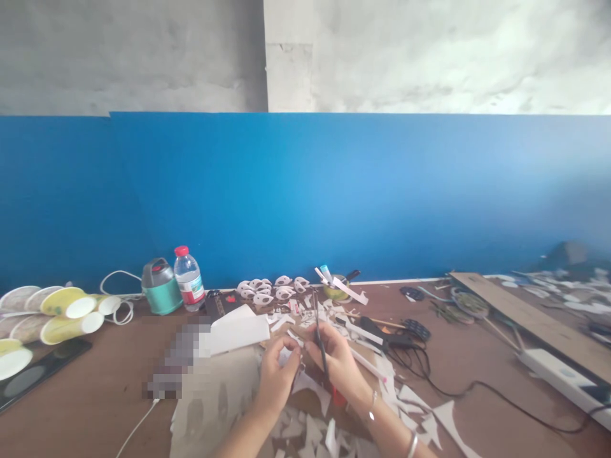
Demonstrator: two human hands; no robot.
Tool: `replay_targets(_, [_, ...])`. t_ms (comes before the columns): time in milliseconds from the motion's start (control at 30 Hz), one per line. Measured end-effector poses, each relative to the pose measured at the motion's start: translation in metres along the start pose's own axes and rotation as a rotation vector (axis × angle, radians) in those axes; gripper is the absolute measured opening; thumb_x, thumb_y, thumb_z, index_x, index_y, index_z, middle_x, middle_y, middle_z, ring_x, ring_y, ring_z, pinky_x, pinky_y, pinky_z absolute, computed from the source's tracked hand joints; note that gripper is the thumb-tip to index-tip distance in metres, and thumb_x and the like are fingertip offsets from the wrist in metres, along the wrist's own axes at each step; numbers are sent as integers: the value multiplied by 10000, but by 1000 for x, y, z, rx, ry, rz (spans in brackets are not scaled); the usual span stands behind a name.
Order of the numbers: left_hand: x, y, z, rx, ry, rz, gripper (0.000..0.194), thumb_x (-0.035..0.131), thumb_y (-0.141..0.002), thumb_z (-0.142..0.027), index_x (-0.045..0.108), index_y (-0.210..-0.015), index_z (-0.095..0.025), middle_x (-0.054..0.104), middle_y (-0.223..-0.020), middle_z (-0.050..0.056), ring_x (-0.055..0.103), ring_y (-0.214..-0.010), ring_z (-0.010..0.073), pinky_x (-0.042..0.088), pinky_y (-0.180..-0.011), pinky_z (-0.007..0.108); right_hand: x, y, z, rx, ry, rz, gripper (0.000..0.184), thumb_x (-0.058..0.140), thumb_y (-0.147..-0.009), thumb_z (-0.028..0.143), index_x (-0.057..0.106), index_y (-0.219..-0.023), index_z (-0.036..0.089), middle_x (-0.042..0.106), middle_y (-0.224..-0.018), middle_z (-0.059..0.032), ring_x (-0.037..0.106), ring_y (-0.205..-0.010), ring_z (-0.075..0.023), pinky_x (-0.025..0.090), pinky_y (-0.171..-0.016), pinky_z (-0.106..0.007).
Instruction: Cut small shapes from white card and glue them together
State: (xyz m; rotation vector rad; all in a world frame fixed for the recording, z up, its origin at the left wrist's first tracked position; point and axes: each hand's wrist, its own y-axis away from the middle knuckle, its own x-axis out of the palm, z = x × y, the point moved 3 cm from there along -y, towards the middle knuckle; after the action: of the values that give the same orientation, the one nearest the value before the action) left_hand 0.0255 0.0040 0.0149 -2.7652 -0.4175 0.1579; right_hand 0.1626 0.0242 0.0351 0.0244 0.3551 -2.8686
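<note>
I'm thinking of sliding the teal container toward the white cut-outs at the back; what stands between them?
The red-capped bottle stands right beside the teal container; past it, a dark item lies before the cut-outs, in the head view.

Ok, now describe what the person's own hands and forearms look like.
The left hand and right hand are gloveless, with no sleeves visible. The right wrist wears a slim bracelet with a shiny ornament; a silvery bangle sits farther up.

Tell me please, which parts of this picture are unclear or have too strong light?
Head view: wall nearly washed out at upper right; blue panel pale and hazy towards the right; white scraps at far right blurred; pixelated block hides detail left of the left hand.
</note>
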Motion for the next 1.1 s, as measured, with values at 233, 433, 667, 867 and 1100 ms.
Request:
replay_targets(233, [-5,-5,4,-69,96,-25,198,577,-753,-376,601,-722,-182,651,-728,30,606,-755,213,457,-736,306,12,5,-3,134,50,221,155,634,-725,280,552,-790,165,494,-577,47,432,-509,-95,347,-478,-205])
replay_targets(433, [-5,-6,12,-88,160,-18,222,598,-756,-392,593,-733,-170,656,-734,34,611,-746,202,457,-721,290,11,4,-6,76,191,195,123,623,-721,240,582,-795,150,425,-524,69,358,-482,-77,264,-441,-195])
replay_targets(667, [-7,-6,9,-96,144,-22,240,613,-741,-411,607,-750,-172,659,-752,38,609,-766,208,455,-724,287,15,6,-12,143,98,266,157,641,-712,268,572,-797,156,420,-487,79,359,-442,-68,264,-410,-183])
replay_targets(867, [-6,-4,5,-92,163,-24,232,623,-725,-402,602,-726,-172,626,-704,23,588,-713,188,452,-682,267,17,6,-7,171,56,277,184,653,-706,308,539,-728,165,456,-457,77,412,-421,-74,305,-408,-182])
replay_targets(1100, [-5,-4,6,-99,167,-11,215,604,-738,-388,587,-719,-175,603,-688,12,566,-695,178,438,-671,265,18,5,-10,161,22,266,160,655,-695,263,535,-731,163,477,-508,74,419,-415,-64,319,-404,-177])
